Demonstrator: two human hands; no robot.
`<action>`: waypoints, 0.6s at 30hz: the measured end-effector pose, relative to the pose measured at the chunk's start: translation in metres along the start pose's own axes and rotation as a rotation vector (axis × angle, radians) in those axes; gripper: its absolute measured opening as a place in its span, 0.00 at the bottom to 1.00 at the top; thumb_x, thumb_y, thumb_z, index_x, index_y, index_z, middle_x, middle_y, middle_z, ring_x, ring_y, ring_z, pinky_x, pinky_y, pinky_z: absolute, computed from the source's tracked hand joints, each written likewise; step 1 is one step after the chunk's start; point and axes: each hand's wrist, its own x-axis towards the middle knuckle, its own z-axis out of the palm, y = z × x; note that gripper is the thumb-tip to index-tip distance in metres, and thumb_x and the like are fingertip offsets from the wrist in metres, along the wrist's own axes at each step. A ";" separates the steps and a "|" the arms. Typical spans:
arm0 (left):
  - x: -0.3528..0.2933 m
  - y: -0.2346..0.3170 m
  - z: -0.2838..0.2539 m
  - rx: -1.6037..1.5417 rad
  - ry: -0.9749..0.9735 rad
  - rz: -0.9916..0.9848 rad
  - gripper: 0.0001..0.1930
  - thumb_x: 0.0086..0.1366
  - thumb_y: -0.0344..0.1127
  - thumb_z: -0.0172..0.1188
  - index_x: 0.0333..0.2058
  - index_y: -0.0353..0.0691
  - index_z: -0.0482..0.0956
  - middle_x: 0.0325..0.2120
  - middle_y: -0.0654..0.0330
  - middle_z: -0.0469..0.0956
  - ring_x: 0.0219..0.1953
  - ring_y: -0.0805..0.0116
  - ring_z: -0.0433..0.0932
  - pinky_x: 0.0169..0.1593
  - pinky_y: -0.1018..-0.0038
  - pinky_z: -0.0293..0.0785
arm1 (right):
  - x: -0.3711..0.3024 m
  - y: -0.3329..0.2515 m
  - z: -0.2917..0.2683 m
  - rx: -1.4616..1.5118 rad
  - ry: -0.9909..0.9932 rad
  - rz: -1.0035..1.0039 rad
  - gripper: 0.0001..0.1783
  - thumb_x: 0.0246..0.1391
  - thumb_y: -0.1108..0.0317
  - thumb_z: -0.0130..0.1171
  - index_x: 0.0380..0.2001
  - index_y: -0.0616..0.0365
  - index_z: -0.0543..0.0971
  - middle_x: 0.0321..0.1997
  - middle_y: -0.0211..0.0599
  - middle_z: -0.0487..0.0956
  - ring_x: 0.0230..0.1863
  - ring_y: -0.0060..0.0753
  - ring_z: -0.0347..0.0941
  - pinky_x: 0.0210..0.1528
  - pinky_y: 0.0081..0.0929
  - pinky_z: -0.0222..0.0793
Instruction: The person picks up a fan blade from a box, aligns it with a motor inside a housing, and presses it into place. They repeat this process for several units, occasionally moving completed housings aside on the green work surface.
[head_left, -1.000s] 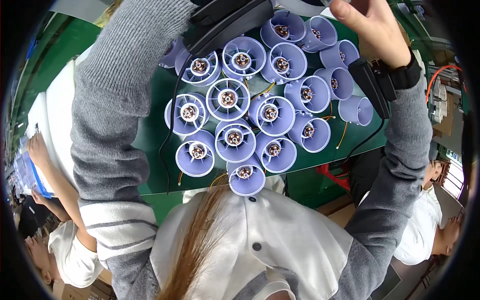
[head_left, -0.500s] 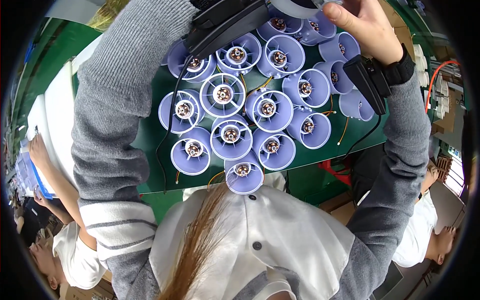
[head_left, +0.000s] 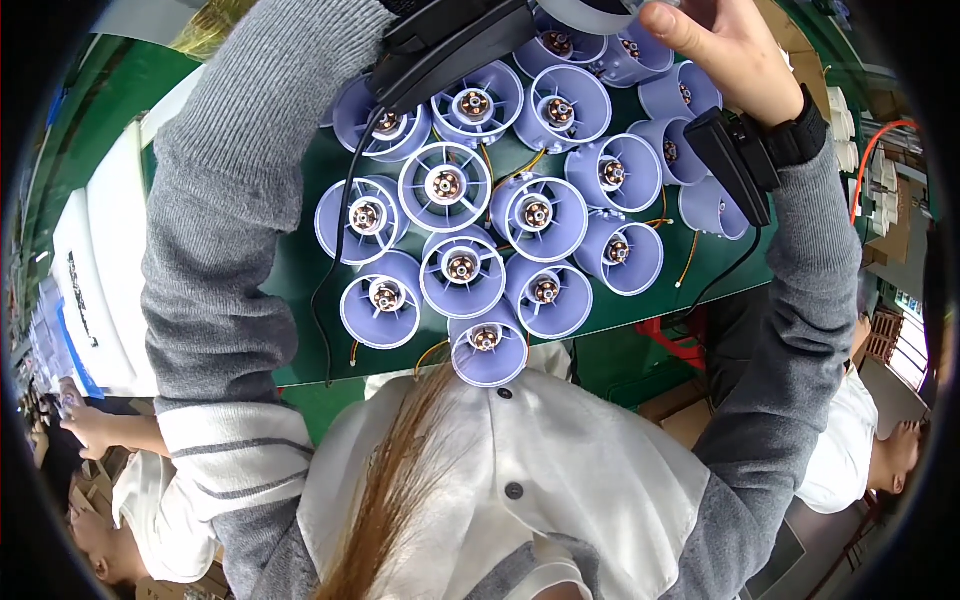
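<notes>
Right hand (head_left: 735, 55) up at top edge, pinching rim of a lavender ducted fan housing (head_left: 600, 12) (left hand out of view). About seventeen like housings (head_left: 462, 270) already clustered on green table (head_left: 300, 290); remaining count unclear.

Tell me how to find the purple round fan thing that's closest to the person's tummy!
Start at the green table, where a bunch of pale purple round fan housings stand packed together, open ends up. Go to the edge of the bunch nearest the person's white shirt. The nearest fan housing sticks out alone at the table's front edge, touching the shirt, with a brown-and-silver hub in its middle.
</notes>
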 end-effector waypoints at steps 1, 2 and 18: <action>0.000 0.000 0.000 0.000 0.000 0.000 0.23 0.58 0.40 0.64 0.49 0.35 0.73 0.42 0.60 0.76 0.42 0.73 0.75 0.46 0.77 0.72 | 0.000 -0.001 0.000 0.000 0.000 0.000 0.41 0.50 0.66 0.65 0.62 0.60 0.53 0.56 0.38 0.67 0.54 0.28 0.67 0.52 0.27 0.69; 0.000 0.000 -0.001 0.003 -0.003 -0.005 0.23 0.58 0.40 0.64 0.49 0.35 0.73 0.41 0.60 0.76 0.42 0.73 0.75 0.46 0.77 0.72 | 0.001 -0.001 0.001 0.012 0.000 0.012 0.41 0.50 0.66 0.65 0.61 0.60 0.53 0.57 0.38 0.67 0.54 0.28 0.67 0.52 0.28 0.69; 0.012 0.029 0.001 0.019 -0.002 0.068 0.22 0.57 0.41 0.65 0.47 0.36 0.74 0.39 0.61 0.77 0.41 0.73 0.75 0.45 0.77 0.71 | -0.003 -0.044 -0.001 -0.068 0.063 0.118 0.43 0.47 0.62 0.68 0.60 0.62 0.56 0.56 0.40 0.67 0.53 0.30 0.68 0.55 0.29 0.67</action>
